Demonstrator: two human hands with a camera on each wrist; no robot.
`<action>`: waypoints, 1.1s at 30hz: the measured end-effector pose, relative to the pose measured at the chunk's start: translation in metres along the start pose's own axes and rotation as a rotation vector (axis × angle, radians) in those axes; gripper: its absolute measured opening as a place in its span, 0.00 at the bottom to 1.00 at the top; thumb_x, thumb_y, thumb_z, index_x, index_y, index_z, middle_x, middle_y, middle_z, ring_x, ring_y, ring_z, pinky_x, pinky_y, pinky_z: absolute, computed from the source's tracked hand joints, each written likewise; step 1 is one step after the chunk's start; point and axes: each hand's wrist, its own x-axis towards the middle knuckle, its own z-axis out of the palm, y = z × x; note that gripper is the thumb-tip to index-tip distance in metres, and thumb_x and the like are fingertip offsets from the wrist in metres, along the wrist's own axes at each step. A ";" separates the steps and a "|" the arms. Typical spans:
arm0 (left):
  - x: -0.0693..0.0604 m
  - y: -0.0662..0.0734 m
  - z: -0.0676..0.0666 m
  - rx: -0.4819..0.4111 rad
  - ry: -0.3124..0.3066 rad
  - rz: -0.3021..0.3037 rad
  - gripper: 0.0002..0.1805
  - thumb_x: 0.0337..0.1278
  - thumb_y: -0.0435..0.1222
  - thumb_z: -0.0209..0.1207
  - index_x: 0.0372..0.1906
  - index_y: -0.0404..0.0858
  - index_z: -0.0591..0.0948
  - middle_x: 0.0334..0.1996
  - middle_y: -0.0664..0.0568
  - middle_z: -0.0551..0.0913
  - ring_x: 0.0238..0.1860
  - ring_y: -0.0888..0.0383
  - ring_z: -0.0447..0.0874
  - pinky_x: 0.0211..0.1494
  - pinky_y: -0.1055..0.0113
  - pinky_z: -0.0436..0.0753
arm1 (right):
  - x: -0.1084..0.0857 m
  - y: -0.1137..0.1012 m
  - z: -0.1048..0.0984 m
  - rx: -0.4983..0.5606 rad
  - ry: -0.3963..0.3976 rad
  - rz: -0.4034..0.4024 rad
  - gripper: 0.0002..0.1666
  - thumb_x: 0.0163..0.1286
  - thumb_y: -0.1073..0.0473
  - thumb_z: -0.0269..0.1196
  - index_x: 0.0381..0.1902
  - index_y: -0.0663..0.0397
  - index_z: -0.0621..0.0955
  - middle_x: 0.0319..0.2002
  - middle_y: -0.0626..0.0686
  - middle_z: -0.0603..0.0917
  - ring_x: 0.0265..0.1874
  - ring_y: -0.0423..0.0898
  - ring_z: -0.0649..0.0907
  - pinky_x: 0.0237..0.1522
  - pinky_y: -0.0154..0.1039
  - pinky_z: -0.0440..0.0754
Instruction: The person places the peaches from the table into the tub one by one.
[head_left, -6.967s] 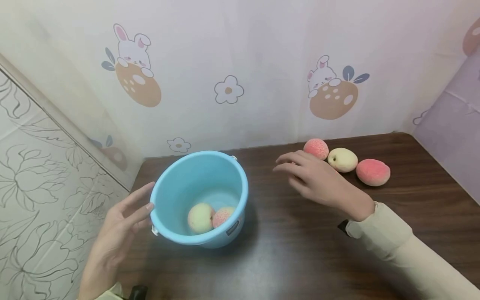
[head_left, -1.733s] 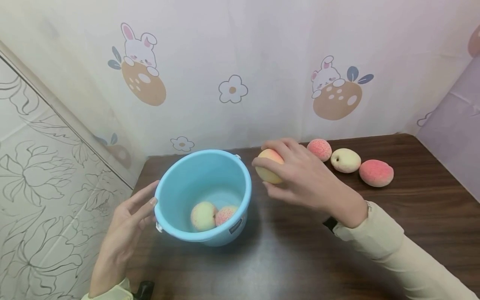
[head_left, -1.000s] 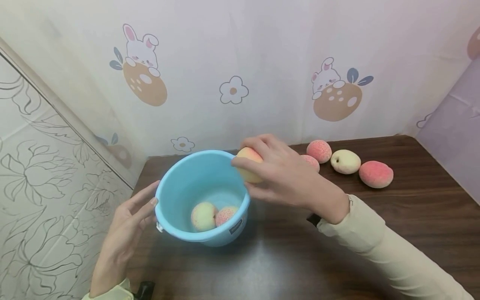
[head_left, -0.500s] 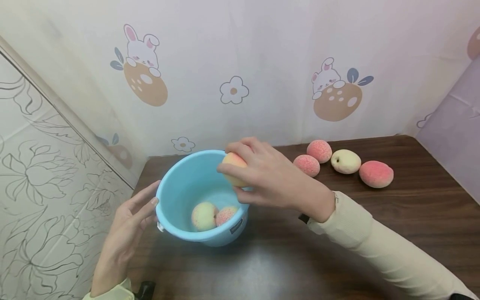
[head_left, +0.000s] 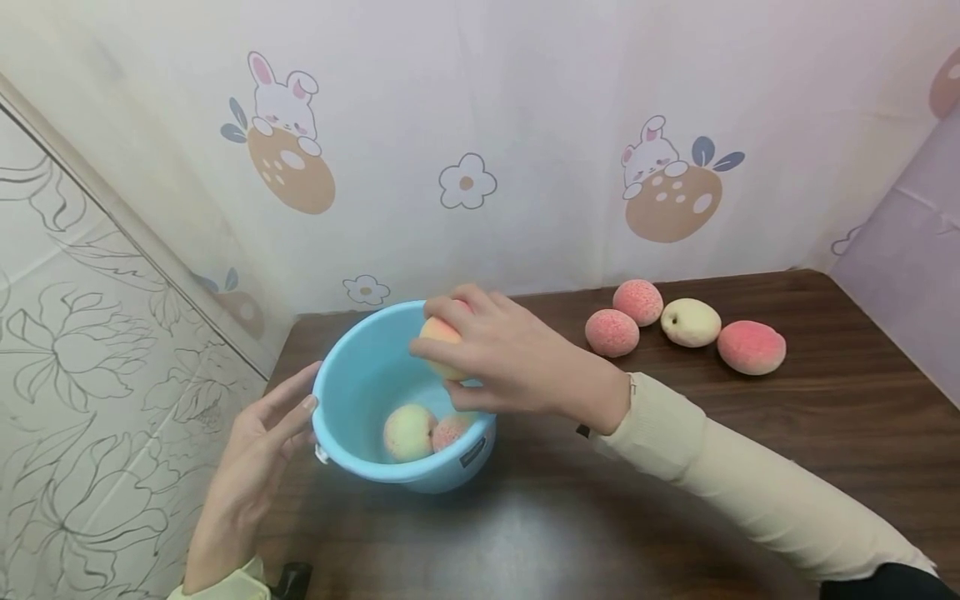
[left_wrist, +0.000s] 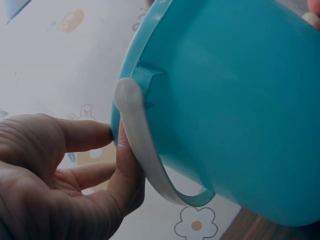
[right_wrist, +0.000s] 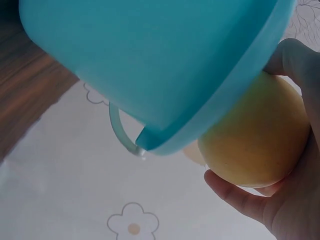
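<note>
My right hand [head_left: 510, 354] grips a yellow-orange peach [head_left: 438, 346] over the right part of the light-blue bucket's opening. In the right wrist view, thumb and fingers curl round the peach [right_wrist: 255, 132], just past the rim. The bucket [head_left: 363, 358] stands on the table, its mouth facing up towards me. At its left side my left hand [head_left: 251, 458] pinches the rim, near the white handle [left_wrist: 142, 145] seen in the left wrist view. Inside lie a pale green-yellow peach [head_left: 408, 433] and a speckled pink one [head_left: 450, 431], partly hidden by the front rim.
Several more fruits lie at the back right of the dark wooden table [head_left: 570, 517]: two speckled pink peaches [head_left: 612, 333], a pale yellow fruit [head_left: 691, 323] and a red-pink peach [head_left: 752, 347]. A patterned curtain [head_left: 525, 108] closes the back; a flowered panel [head_left: 82, 400] borders the left.
From beside the fruits at the right, my right hand has taken the yellow-orange peach and carried it left over the bucket. The left hand stays at the rim.
</note>
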 end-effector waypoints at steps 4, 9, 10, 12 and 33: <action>0.000 0.000 0.000 -0.001 0.003 0.004 0.30 0.76 0.42 0.60 0.76 0.40 0.71 0.72 0.53 0.76 0.61 0.65 0.84 0.56 0.68 0.87 | 0.004 -0.001 0.004 -0.003 -0.018 -0.009 0.21 0.62 0.58 0.61 0.54 0.41 0.80 0.54 0.53 0.80 0.53 0.55 0.78 0.45 0.48 0.83; 0.000 0.000 0.000 -0.007 0.004 0.004 0.29 0.76 0.41 0.60 0.76 0.40 0.71 0.70 0.56 0.77 0.59 0.65 0.86 0.56 0.68 0.87 | 0.007 -0.002 0.008 -0.005 -0.041 -0.019 0.21 0.61 0.58 0.61 0.53 0.40 0.80 0.51 0.51 0.80 0.48 0.53 0.77 0.39 0.44 0.81; 0.000 0.000 0.000 -0.007 0.003 0.004 0.29 0.76 0.41 0.60 0.76 0.40 0.71 0.69 0.56 0.78 0.58 0.65 0.86 0.56 0.68 0.87 | 0.008 -0.002 0.010 -0.003 -0.048 -0.021 0.21 0.61 0.59 0.60 0.53 0.40 0.80 0.50 0.51 0.80 0.46 0.52 0.76 0.37 0.43 0.79; 0.000 -0.001 0.000 -0.012 0.001 0.009 0.29 0.76 0.41 0.60 0.76 0.40 0.71 0.69 0.57 0.78 0.58 0.65 0.86 0.55 0.68 0.87 | 0.009 -0.002 0.012 0.004 -0.068 -0.021 0.21 0.60 0.59 0.60 0.53 0.40 0.80 0.48 0.50 0.79 0.43 0.51 0.75 0.34 0.41 0.77; 0.000 -0.002 -0.001 -0.025 -0.004 0.014 0.29 0.76 0.40 0.60 0.76 0.39 0.71 0.69 0.57 0.78 0.59 0.64 0.86 0.56 0.68 0.87 | 0.024 -0.004 0.027 0.047 -0.310 0.053 0.22 0.63 0.52 0.64 0.56 0.33 0.80 0.44 0.44 0.76 0.37 0.46 0.70 0.31 0.39 0.74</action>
